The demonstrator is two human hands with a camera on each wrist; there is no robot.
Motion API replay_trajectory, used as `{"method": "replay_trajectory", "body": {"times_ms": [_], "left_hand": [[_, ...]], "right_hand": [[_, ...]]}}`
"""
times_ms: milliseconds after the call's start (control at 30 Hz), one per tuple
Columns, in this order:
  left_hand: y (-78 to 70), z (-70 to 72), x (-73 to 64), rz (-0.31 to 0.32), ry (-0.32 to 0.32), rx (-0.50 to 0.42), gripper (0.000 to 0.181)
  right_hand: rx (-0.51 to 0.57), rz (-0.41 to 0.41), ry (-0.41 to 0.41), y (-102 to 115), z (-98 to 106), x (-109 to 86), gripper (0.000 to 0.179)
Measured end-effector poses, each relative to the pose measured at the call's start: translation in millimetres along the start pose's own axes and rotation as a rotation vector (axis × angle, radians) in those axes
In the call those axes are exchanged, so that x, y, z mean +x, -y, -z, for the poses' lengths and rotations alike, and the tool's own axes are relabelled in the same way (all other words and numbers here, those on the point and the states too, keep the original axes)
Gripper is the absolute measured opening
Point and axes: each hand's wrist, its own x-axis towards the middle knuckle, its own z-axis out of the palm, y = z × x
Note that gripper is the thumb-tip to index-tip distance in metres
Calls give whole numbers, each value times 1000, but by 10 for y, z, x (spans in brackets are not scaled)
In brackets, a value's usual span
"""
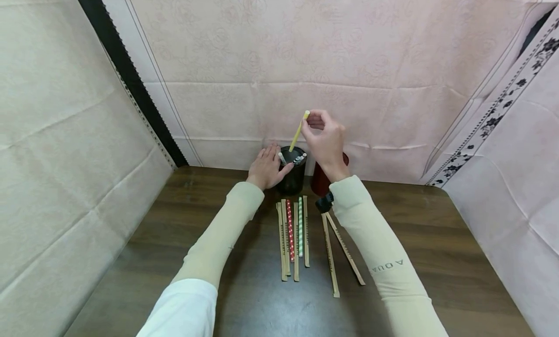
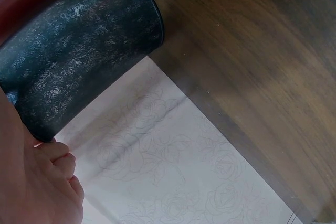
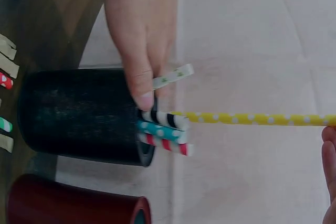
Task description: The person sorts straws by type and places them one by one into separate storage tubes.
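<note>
Two pale sleeves [image 1: 384, 244] are stretched forward over the brown surface [image 1: 436, 230]. Below the right wrist, two brown paper strips [image 1: 330, 257] are splayed in a narrow V. To their left, a row is laid lengthwise: four more brown paper strips, a red dotted straw [image 1: 290, 230] and a green striped straw [image 1: 300, 225]. A small black device [image 1: 324, 203] is worn at the right wrist.

Farther off, the black cup [image 1: 290, 179] is stood upright. It is held at the rim by the left hand [image 1: 268, 168], thumb at the front and fingers curled round the far side. By the right hand [image 1: 325, 140], raised above, the top of a yellow straw with white dots [image 1: 298, 133] is pinched between thumb and fingers; its lower end is seen at the cup's mouth, though its depth cannot be told. Black-and-white [image 3: 165, 118], teal dotted [image 3: 163, 131], red-and-white [image 3: 168, 144] and green-patterned white straws [image 3: 173, 77] are held in the cup. Just beside it, the red cup [image 1: 320, 181] is partly hidden by the right hand. Behind everything, a creased pale cloth [image 1: 305, 45] is hung.
</note>
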Motion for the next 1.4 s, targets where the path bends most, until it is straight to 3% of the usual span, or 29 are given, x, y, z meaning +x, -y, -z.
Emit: {"method": "replay_trajectory", "body": {"times_ms": [333, 700, 900, 1133, 1400], "left_hand": [[-49, 25, -4, -6, 0, -18, 91], [-17, 25, 6, -14, 7, -5, 91], [6, 11, -8, -7, 26, 0, 91], [10, 3, -18, -10, 23, 0, 91], [8, -5, -5, -10, 15, -9, 91]], "right_hand": [[-53, -129, 93, -130, -3, -69, 34], [-86, -179, 151, -111, 202, -57, 30], [-166, -188, 216, -100, 323, -77, 29], [-265, -217, 328, -56, 452, -131, 30], [-329, -323, 516, 3, 543, -216, 35]]}}
